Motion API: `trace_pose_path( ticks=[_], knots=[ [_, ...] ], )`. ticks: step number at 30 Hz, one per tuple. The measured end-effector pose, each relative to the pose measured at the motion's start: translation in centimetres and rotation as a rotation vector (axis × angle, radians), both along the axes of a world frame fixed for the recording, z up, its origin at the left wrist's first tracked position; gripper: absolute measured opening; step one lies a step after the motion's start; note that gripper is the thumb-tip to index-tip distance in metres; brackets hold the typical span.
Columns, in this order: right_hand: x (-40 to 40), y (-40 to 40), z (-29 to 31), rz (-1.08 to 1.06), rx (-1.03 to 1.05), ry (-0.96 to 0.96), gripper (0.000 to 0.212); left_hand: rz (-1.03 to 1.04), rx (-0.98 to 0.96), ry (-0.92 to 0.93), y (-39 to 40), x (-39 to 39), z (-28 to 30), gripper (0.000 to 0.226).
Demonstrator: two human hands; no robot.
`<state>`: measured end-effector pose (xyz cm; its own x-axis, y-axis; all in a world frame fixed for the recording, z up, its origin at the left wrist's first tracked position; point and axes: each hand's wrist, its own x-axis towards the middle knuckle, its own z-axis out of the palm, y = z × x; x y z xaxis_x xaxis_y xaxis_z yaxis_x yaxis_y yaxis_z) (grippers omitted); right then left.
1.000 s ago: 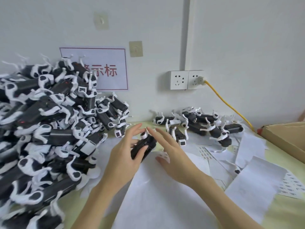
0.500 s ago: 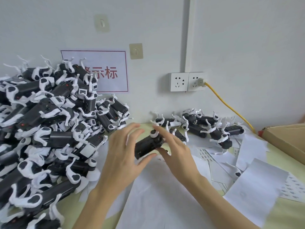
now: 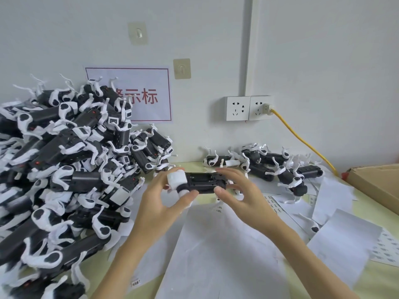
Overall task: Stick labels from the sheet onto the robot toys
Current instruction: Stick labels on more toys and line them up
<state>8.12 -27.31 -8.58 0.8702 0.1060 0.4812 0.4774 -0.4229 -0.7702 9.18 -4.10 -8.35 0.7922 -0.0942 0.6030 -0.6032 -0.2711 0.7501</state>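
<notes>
Both hands hold one black-and-white robot toy (image 3: 201, 182) level above the table, its dark underside facing me. My left hand (image 3: 164, 197) grips the white end, thumb below and fingers over the top. My right hand (image 3: 237, 190) pinches the black end between thumb and fingers. A label sheet (image 3: 274, 201) with small printed labels lies just right of my right hand, partly hidden by it. A second label sheet (image 3: 386, 251) lies at the right edge.
A tall pile of robot toys (image 3: 64, 165) fills the left side. A smaller group of robot toys (image 3: 269, 165) lies by the wall. White backing papers (image 3: 216, 255) cover the table. A cardboard box (image 3: 375, 184) stands right; a yellow cable (image 3: 302, 139) runs from the wall socket.
The toy has been lifted off the paper and turned level, underside toward me. My right hand went from reaching over it to pinching its black end.
</notes>
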Motion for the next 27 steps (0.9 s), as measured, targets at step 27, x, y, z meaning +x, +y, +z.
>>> trace_pose_path(
  ticks=[27],
  knots=[
    [0.2, -0.1, 0.9, 0.181, 0.703, 0.68, 0.047, 0.072, 0.407, -0.452, -0.2, 1.1, -1.4, 0.076]
  ],
)
